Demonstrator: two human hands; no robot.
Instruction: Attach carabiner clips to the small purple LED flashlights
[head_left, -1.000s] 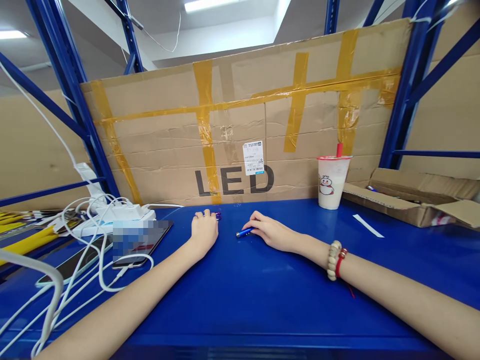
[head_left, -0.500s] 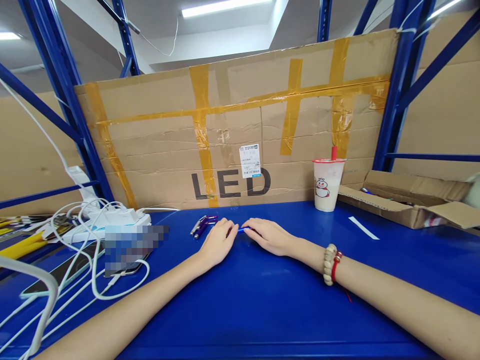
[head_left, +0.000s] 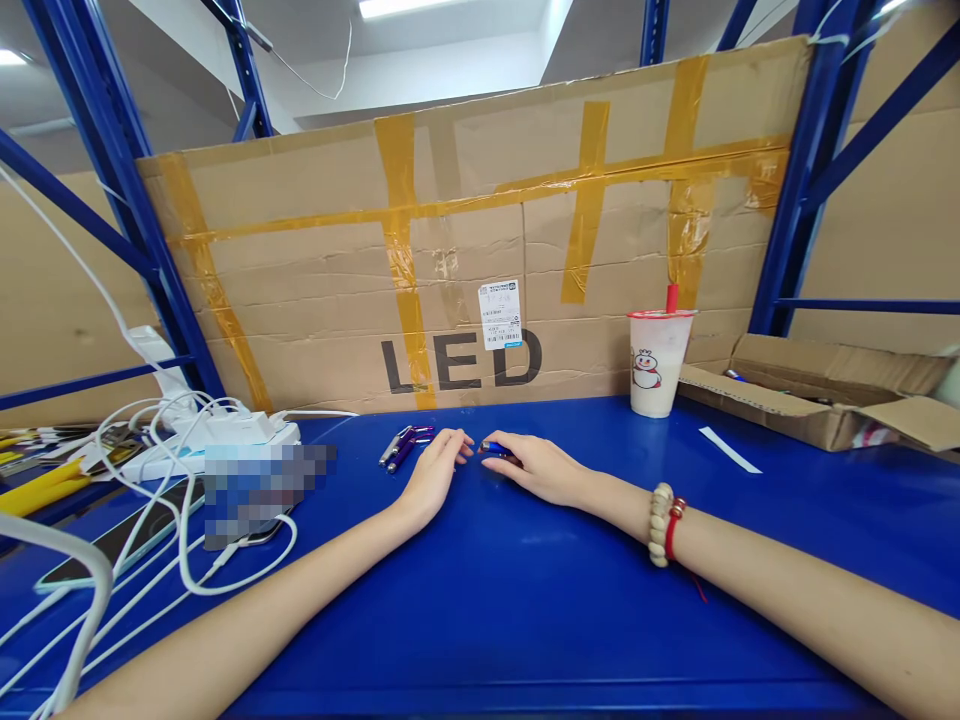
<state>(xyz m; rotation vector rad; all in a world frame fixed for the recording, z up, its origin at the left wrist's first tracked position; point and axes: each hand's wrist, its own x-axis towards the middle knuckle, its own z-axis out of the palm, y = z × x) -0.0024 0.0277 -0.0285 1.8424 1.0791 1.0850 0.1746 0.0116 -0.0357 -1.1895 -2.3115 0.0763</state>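
Observation:
My right hand (head_left: 541,468), wearing a beaded bracelet and a red cord at the wrist, is closed around a small shiny blue rod with metallic ends (head_left: 496,450). Fingers hide most of the rod, so its kind is unclear. Just across a small gap, my left hand (head_left: 433,480) rests on its side above the blue tabletop (head_left: 480,610), fingers loosely extended and holding nothing visible. Beside its back lie several small purple and silver metallic rods (head_left: 405,447), close together and partly overlapping.
To the left are tangled white cables (head_left: 180,540), a white power strip (head_left: 247,432) and a phone (head_left: 120,535). At right stand a drink cup (head_left: 654,375), a white paper strip (head_left: 730,450) and an open cardboard box (head_left: 810,415). A taped cardboard panel (head_left: 315,320) closes the back.
My hands have moved apart. The blue rod, previously spanning between both hands, is now in my right hand alone, and my left fingers have let go. The view has tilted slightly.

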